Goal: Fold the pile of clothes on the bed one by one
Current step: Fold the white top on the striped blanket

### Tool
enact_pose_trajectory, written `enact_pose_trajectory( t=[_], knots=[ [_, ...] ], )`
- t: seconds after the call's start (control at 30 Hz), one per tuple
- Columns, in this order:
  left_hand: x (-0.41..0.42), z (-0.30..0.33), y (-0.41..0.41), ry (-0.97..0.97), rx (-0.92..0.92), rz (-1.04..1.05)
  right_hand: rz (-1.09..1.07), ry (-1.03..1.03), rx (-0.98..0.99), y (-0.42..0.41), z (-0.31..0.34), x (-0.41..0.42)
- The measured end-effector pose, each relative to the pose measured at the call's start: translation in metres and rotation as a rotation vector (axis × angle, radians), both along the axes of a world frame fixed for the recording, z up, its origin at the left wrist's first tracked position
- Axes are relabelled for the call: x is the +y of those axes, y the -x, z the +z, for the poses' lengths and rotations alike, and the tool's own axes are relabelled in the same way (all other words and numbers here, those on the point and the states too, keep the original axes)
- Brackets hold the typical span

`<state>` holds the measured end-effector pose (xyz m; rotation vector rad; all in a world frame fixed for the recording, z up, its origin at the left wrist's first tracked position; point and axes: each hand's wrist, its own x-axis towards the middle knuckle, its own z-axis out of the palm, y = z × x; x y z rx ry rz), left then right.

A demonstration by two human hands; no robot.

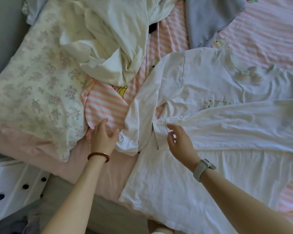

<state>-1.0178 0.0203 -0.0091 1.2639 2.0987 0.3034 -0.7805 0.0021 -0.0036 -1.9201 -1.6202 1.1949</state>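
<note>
White long-sleeved shirt (210,92) lies spread near the bed's (118,168) front edge, one sleeve crossing its chest. Thin, limp cotton, probably light; best taken at the cuffs. Left hand (103,135) hovers open beside a sleeve end; right hand (179,139), relaxed, holds nothing.

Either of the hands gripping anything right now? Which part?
Nothing gripped. Left hand lies open on the white shirt's left sleeve end; right hand hovers open over the folded-in right sleeve.

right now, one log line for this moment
step: folding white shirt | left hand: open, by sleeve | right hand: open, over folded sleeve | pile: unfolded
</note>
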Motion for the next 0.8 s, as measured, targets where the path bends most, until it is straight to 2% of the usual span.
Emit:
enact_pose_trajectory(
  t=[0.07, 0.13, 0.23, 0.3, 0.4, 0.47, 0.5, 0.57, 0.67, 0.73, 0.8],
  knots=[
    [0.009, -0.013, 0.0, 0.114, -0.103, -0.075, 0.005, 0.009, -0.012, 0.0, -0.001, -0.004],
    [0.013, -0.023, -0.008, 0.132, -0.154, -0.18, 0.047, 0.042, -0.012, -0.001, -0.001, -0.007],
    [0.008, -0.019, -0.025, 0.062, -0.217, -0.178, 0.095, 0.098, 0.016, 0.0, -0.001, -0.013],
    [0.0, -0.004, -0.026, -0.09, -0.213, -0.149, 0.02, 0.096, 0.07, 0.001, 0.003, -0.013],
    [-0.022, 0.024, -0.021, -0.297, -0.084, -0.215, -0.237, 0.186, 0.339, 0.009, 0.015, -0.006],
    [-0.043, 0.036, -0.028, -0.349, -0.043, -0.454, -0.364, 0.341, 0.637, 0.018, 0.024, 0.001],
    [-0.053, 0.04, -0.036, -0.35, -0.052, -0.581, -0.36, 0.408, 0.706, 0.023, 0.028, 0.004],
    [-0.069, 0.046, -0.05, -0.246, -0.18, -0.706, -0.294, 0.473, 0.704, 0.033, 0.032, 0.01],
    [-0.074, 0.048, -0.054, -0.096, -0.35, -0.546, -0.383, 0.419, 0.573, 0.035, 0.036, 0.016],
    [-0.063, 0.047, -0.05, -0.134, -0.284, -0.353, -0.471, 0.418, 0.559, 0.024, 0.035, 0.016],
    [-0.038, 0.045, -0.05, -0.206, -0.212, -0.242, -0.467, 0.44, 0.583, 0.012, 0.036, 0.011]
  ],
)
